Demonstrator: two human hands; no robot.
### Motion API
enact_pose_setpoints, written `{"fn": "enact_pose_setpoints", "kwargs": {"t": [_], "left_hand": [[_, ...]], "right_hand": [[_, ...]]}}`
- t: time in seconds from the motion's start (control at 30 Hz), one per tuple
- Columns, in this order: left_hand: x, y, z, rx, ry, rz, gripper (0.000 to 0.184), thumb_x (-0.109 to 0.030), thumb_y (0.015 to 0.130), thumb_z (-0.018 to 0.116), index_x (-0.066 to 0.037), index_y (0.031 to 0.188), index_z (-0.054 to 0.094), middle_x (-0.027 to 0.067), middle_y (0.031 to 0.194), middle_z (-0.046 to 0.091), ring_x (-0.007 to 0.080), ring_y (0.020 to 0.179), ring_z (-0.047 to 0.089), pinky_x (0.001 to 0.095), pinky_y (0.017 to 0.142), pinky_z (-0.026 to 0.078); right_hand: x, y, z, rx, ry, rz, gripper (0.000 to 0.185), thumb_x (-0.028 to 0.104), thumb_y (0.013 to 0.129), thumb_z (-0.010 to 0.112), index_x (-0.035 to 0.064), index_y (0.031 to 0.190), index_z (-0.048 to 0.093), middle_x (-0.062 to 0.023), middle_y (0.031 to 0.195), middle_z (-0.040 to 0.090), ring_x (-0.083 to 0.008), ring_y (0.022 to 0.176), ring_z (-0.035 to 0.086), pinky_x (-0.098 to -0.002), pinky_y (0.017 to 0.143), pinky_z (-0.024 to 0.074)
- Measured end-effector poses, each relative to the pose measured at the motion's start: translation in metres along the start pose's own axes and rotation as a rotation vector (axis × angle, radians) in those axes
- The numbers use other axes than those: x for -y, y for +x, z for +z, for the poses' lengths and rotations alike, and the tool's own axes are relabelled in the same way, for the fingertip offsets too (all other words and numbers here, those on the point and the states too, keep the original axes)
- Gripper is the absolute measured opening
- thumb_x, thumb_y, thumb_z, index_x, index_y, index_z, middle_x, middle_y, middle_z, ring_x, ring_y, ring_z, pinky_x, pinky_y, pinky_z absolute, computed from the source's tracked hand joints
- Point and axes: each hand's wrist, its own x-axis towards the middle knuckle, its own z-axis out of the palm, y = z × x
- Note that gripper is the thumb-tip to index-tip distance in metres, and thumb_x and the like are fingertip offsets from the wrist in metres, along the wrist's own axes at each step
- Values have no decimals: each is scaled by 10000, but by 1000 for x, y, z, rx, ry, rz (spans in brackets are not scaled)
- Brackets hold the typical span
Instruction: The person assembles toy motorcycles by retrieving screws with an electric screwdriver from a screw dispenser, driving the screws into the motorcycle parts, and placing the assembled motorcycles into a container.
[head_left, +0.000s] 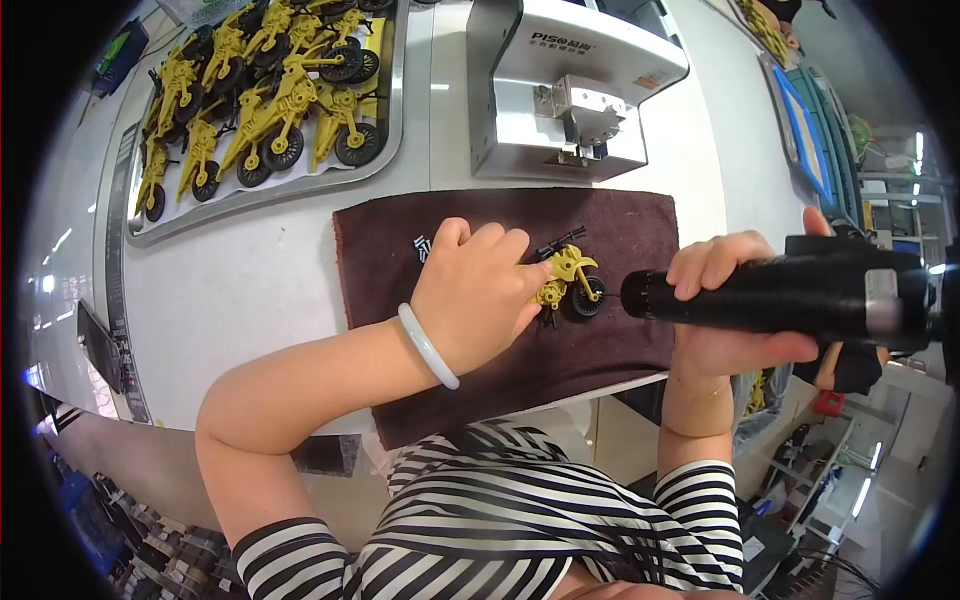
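On a dark maroon cloth (430, 370) lies a yellow toy motorcycle (567, 264) with black wheels and handlebars. My left hand (478, 290), a pale bangle at its wrist, closes its fingers on the left end of the motorcycle and hides that part. In my right hand (722, 300) is a black electric screwdriver (780, 295), held level. Its thin bit points left and meets or nearly meets the front wheel; actual contact cannot be made out. Small light-coloured screws (423, 248) lie on the cloth just beyond my left hand.
A metal tray (395, 130) at the back left holds several yellow motorcycles. Behind the cloth stands a silver screw-feeding machine (575, 90). A blue-edged tray (800, 130) lies at the far right. Part of another person (850, 370) shows at the right.
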Motion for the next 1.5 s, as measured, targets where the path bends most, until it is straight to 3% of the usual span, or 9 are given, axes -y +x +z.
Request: {"fn": "enact_pose_setpoints", "kwargs": {"t": [0.6,0.87,0.97,1.0,1.07,1.17,1.23,1.3,1.5], "left_hand": [[1,0,3,-13,37,4,302,-240,629,710,-145,910,655,-2,726,422,158,725,433,326,690,290],[0,1,3,-9,23,1,303,-243,626,711,-139,905,655,-3,719,427,158,718,437,324,691,291],[2,4,-2,-4,-27,14,306,-243,622,713,-139,904,655,-9,714,435,155,706,442,322,692,292],[6,5,0,-22,-51,29,310,-244,618,719,-141,901,646,-15,715,443,154,695,445,321,695,295],[6,6,1,-65,-23,42,319,-243,616,722,-144,907,637,-18,716,446,154,693,446,322,696,297],[6,4,8,-95,23,51,335,-246,618,724,-152,922,620,-21,726,451,153,694,445,327,700,300],[6,4,8,-94,59,57,342,-251,621,723,-156,931,612,-21,736,453,152,698,444,329,703,302],[5,3,5,-86,88,56,364,-252,623,722,-157,956,608,-17,763,457,152,721,453,335,710,304],[0,0,-4,-20,75,-5,410,-228,620,714,-157,1007,602,-2,809,462,157,782,468,340,706,312]], "right_hand": [[-8,-21,-7,152,36,-68,858,585,629,583,145,1253,192,-150,783,546,-252,613,543,-379,590,468],[-3,-24,-2,134,79,-10,453,311,800,587,117,1140,358,-166,738,552,-275,632,542,-378,600,457],[1,-16,-4,203,-13,36,540,369,791,580,91,1188,342,-158,731,560,-267,642,556,-362,614,468],[0,-12,0,102,-133,115,894,669,670,543,107,1275,203,-99,668,522,-204,499,519,-319,485,444],[9,15,16,7,-99,79,996,686,674,526,105,1359,96,-94,661,510,-198,497,517,-321,494,446],[-3,67,12,149,106,-195,911,710,740,411,141,1373,89,-99,709,519,-184,532,527,-325,536,462],[-15,95,17,30,66,-253,694,597,800,468,8,1149,356,-117,691,536,-174,543,548,-278,500,465],[-20,112,19,23,-102,-226,777,671,778,400,140,1318,224,-102,717,552,-183,561,555,-307,547,472],[-31,119,35,95,-232,-265,720,606,821,407,43,1255,293,-97,669,542,-180,540,548,-285,532,470]]}}
